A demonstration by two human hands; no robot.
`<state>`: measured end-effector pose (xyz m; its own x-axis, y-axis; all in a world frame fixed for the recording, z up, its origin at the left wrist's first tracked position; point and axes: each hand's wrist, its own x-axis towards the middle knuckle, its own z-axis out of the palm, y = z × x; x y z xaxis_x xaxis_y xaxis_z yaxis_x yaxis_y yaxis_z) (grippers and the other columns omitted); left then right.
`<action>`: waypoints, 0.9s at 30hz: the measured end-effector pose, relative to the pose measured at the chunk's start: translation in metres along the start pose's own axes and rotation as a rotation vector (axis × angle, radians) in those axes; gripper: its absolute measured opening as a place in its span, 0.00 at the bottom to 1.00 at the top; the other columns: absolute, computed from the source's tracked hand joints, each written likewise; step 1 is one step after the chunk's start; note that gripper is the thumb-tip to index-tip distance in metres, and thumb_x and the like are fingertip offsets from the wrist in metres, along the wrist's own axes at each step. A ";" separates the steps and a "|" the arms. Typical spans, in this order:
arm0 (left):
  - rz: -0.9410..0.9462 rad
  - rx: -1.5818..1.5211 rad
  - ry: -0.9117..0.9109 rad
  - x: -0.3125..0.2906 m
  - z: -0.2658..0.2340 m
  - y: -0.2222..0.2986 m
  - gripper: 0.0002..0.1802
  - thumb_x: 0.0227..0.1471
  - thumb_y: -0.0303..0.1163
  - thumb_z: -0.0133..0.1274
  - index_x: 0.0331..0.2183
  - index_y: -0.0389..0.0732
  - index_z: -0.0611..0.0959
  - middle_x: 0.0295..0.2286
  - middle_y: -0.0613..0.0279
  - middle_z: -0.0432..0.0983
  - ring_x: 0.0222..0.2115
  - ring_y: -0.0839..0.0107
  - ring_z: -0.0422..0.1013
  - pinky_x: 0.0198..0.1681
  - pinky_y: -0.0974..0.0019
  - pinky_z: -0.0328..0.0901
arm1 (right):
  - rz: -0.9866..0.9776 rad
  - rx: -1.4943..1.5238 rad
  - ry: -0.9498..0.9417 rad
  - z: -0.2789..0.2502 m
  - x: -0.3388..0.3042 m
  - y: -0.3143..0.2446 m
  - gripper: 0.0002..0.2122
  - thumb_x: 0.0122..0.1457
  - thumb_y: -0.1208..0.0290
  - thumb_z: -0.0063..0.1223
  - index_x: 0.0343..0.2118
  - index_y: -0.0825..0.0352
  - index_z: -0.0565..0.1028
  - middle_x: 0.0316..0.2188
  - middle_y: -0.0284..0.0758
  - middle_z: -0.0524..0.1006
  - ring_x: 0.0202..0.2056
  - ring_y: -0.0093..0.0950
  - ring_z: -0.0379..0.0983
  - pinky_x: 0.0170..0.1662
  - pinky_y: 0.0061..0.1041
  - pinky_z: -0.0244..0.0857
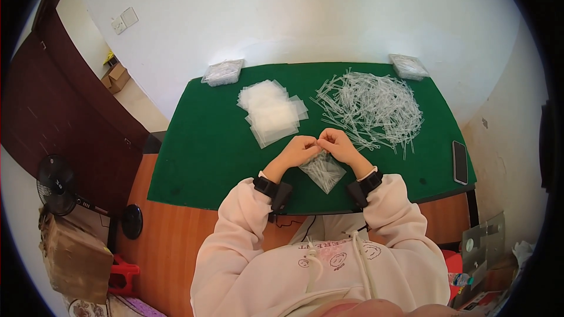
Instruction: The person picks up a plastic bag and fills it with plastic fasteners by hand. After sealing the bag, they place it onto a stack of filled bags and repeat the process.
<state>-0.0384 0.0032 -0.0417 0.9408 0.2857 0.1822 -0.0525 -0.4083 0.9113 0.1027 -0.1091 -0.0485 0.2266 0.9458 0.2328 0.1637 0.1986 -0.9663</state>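
Note:
A clear plastic bag point(326, 176) with several thin, clear stick-like pieces inside hangs from my two hands near the front of the green table. My left hand point(301, 151) is closed in a pinch at the bag's upper edge. Right beside it, my right hand point(341, 145) pinches the same edge, the fingertips of both hands almost touching. Beyond my left hand lies a stack of flat clear bags point(273, 114). A large heap of loose, clear, thin stick-like pieces with looped ends point(373, 108) spreads beyond my right hand.
Filled clear packs stand at the table's far left point(223, 73) and far right point(409, 67) corners. A phone point(460, 162) lies near the right edge. On the left are a black fan point(57, 183), a cardboard box point(76, 258) and a red stool point(124, 275).

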 end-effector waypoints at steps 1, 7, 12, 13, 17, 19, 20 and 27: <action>-0.022 -0.023 0.008 0.000 0.000 0.002 0.08 0.43 0.29 0.47 0.19 0.34 0.74 0.13 0.69 0.65 0.15 0.82 0.58 0.19 0.75 0.55 | 0.003 -0.042 0.015 -0.002 0.000 0.002 0.03 0.50 0.76 0.49 0.25 0.69 0.69 0.19 0.26 0.69 0.21 0.12 0.63 0.24 0.13 0.58; -0.080 -0.044 0.045 -0.001 -0.002 0.004 0.09 0.46 0.31 0.47 0.22 0.36 0.76 0.15 0.70 0.67 0.15 0.83 0.61 0.18 0.77 0.56 | 0.049 0.044 -0.002 0.004 -0.001 -0.009 0.03 0.50 0.77 0.49 0.25 0.69 0.70 0.20 0.25 0.70 0.20 0.12 0.62 0.24 0.12 0.57; -0.129 -0.156 0.130 0.001 -0.005 -0.001 0.10 0.45 0.31 0.47 0.21 0.34 0.75 0.15 0.68 0.68 0.16 0.81 0.63 0.19 0.75 0.58 | 0.030 0.037 0.092 0.003 -0.001 -0.008 0.03 0.49 0.77 0.50 0.26 0.70 0.71 0.19 0.25 0.69 0.20 0.12 0.62 0.23 0.13 0.57; -0.154 -0.222 0.130 0.001 -0.005 -0.002 0.10 0.45 0.31 0.47 0.21 0.34 0.75 0.15 0.68 0.68 0.16 0.81 0.63 0.19 0.75 0.58 | 0.024 0.011 0.139 0.002 -0.001 -0.007 0.03 0.49 0.77 0.50 0.26 0.70 0.71 0.19 0.25 0.69 0.19 0.12 0.62 0.23 0.13 0.57; -0.131 -0.141 0.106 0.001 -0.004 -0.004 0.09 0.44 0.31 0.48 0.22 0.34 0.75 0.15 0.68 0.68 0.16 0.80 0.63 0.20 0.74 0.59 | 0.077 0.027 0.101 0.002 0.000 -0.004 0.04 0.49 0.76 0.50 0.27 0.70 0.71 0.18 0.25 0.69 0.19 0.12 0.61 0.22 0.13 0.56; -0.096 -0.073 0.124 0.001 -0.003 -0.003 0.09 0.44 0.31 0.48 0.22 0.34 0.75 0.15 0.67 0.68 0.16 0.80 0.63 0.20 0.74 0.59 | 0.069 0.004 0.094 0.001 0.000 -0.004 0.04 0.49 0.76 0.50 0.26 0.70 0.71 0.18 0.24 0.68 0.19 0.12 0.60 0.22 0.13 0.56; -0.059 -0.004 0.141 0.001 -0.002 -0.002 0.08 0.43 0.31 0.49 0.22 0.34 0.76 0.15 0.66 0.68 0.16 0.80 0.63 0.20 0.74 0.58 | 0.060 -0.021 0.086 0.001 0.000 -0.004 0.04 0.50 0.76 0.50 0.26 0.70 0.71 0.17 0.24 0.68 0.19 0.12 0.60 0.22 0.13 0.55; 0.042 0.159 0.211 -0.002 0.002 0.009 0.09 0.41 0.31 0.51 0.22 0.34 0.76 0.14 0.63 0.68 0.15 0.78 0.63 0.20 0.73 0.59 | 0.010 -0.117 0.112 0.003 -0.002 -0.007 0.05 0.49 0.74 0.50 0.24 0.69 0.71 0.16 0.24 0.67 0.19 0.12 0.59 0.22 0.14 0.54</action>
<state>-0.0398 -0.0028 -0.0348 0.8472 0.4336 0.3069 -0.0212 -0.5497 0.8351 0.0978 -0.1111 -0.0422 0.3331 0.9119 0.2399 0.2701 0.1516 -0.9508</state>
